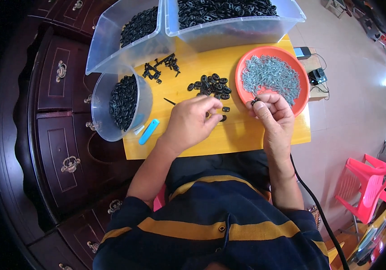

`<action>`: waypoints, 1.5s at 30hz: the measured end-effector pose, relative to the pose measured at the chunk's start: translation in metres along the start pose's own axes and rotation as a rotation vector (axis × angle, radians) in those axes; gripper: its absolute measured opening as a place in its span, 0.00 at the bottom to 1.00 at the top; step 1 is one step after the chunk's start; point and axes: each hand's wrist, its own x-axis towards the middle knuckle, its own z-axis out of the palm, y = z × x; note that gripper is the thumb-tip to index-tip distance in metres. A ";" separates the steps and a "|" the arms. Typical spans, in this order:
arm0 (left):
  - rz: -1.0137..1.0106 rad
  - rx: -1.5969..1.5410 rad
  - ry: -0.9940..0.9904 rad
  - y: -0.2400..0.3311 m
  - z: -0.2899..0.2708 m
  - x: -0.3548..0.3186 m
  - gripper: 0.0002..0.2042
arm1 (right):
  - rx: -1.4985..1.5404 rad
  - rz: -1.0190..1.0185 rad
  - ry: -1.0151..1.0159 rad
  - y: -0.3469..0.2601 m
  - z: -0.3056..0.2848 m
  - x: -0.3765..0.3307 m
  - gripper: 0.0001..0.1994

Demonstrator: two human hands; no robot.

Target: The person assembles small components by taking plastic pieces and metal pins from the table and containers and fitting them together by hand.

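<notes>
My right hand (275, 118) is closed, with thumb and fingers pinching a small black oval plastic part (255, 101) at the near-left rim of an orange-red dish (305, 85). Many small silvery metal pins (272, 76) fill that dish. Over the yellow table my left hand (192, 119) is half curled, its thumb and index finger apart and nothing visible between them. Just beyond it lies a loose pile of black oval parts with holes (212, 84). A single black part (226, 109) rests beside its fingertips.
Two clear plastic bins (229, 33) of black parts stand at the far side. To the left are a round clear tub (145, 96), a light-blue cutter-like tool (149, 132) and black plastic scraps (157, 67). Dark wooden drawers (62, 112) flank the yellow table (179, 150).
</notes>
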 end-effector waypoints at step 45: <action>0.289 -0.380 0.137 0.055 0.071 0.003 0.09 | 0.523 0.295 0.121 0.003 -0.007 0.004 0.06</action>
